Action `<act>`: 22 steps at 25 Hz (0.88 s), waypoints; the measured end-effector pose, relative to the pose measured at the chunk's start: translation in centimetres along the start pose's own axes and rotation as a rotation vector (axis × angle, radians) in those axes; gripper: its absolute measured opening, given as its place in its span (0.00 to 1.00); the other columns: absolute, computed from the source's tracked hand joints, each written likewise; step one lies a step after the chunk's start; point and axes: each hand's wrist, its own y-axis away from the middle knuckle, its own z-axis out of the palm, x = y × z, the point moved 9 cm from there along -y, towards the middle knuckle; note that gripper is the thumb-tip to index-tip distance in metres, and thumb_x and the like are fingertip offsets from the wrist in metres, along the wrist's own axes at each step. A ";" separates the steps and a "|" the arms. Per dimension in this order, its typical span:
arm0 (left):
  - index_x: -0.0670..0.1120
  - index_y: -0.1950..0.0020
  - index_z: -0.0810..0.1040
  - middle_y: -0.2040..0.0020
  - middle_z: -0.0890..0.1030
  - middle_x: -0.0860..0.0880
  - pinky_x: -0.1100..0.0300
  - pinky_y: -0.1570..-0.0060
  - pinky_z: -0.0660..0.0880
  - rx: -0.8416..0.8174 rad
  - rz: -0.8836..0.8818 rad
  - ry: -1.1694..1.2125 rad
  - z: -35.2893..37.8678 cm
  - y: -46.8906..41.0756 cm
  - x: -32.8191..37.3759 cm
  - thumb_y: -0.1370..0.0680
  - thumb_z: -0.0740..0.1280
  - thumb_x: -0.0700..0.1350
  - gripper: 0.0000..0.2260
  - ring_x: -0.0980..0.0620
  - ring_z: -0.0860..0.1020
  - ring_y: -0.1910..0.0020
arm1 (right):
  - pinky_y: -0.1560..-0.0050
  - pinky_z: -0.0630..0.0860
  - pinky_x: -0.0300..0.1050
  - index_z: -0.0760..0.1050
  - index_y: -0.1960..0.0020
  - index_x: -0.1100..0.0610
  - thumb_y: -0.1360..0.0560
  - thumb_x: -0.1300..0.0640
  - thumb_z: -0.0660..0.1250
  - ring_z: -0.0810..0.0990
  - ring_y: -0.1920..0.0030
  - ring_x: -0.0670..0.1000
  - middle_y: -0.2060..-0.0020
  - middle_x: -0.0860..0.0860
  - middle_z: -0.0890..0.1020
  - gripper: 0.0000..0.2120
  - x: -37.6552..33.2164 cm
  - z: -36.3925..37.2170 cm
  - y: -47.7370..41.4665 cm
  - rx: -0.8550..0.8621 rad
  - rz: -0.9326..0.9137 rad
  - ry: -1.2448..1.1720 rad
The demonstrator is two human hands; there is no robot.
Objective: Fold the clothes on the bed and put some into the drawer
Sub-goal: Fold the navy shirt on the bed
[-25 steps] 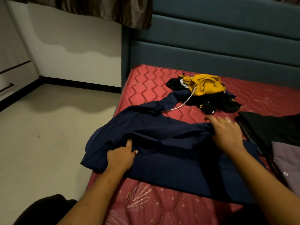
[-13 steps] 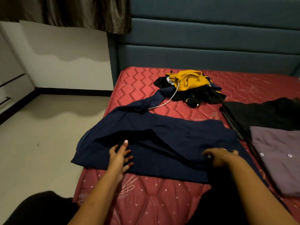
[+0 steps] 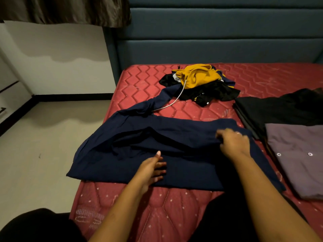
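A navy blue garment (image 3: 132, 145) lies spread across the near left part of the red mattress (image 3: 139, 84), partly folded over itself, with one long part trailing toward the headboard. My left hand (image 3: 153, 169) rests flat on its near half, fingers straight. My right hand (image 3: 234, 143) is on the garment's right side, fingers curled and pinching a fold of the navy cloth.
A heap of yellow (image 3: 197, 75) and black clothes (image 3: 213, 94) with a white cord lies farther back. Folded black (image 3: 279, 109) and grey (image 3: 297, 158) garments lie at the right. The teal headboard (image 3: 209, 41) stands behind, bare floor (image 3: 43, 145) at left, drawers (image 3: 8, 91) on the left wall.
The far part of the navy garment has been drawn over toward me. My left hand went from curled to flat and slid right. My right hand came near, then moved back out onto the fold.
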 end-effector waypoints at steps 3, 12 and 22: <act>0.50 0.37 0.73 0.44 0.81 0.51 0.57 0.56 0.75 -0.152 -0.042 0.065 4.1 -0.5 -0.3 0.21 0.54 0.63 0.22 0.50 0.80 0.51 | 0.46 0.69 0.52 0.75 0.41 0.42 0.29 0.64 0.67 0.72 0.41 0.58 0.43 0.50 0.75 0.23 1.6 -3.5 0.1 0.296 0.017 -0.052; 0.51 0.31 0.69 0.42 0.80 0.52 0.54 0.52 0.74 -0.191 -0.187 0.015 9.2 -0.7 -2.2 0.29 0.49 0.74 0.37 0.49 0.80 0.48 | 0.52 0.81 0.52 0.81 0.48 0.35 0.34 0.67 0.64 0.83 0.53 0.47 0.45 0.49 0.82 0.28 12.1 15.2 -3.1 -0.648 -0.003 -0.241; 0.48 0.40 0.74 0.54 0.79 0.50 0.54 0.54 0.72 0.067 -0.148 0.131 9.9 -0.2 -1.4 0.20 0.60 0.58 0.17 0.48 0.78 0.58 | 0.42 0.73 0.43 0.78 0.39 0.60 0.27 0.55 0.72 0.77 0.44 0.51 0.41 0.51 0.79 0.18 9.3 8.4 3.1 -0.879 0.116 -0.234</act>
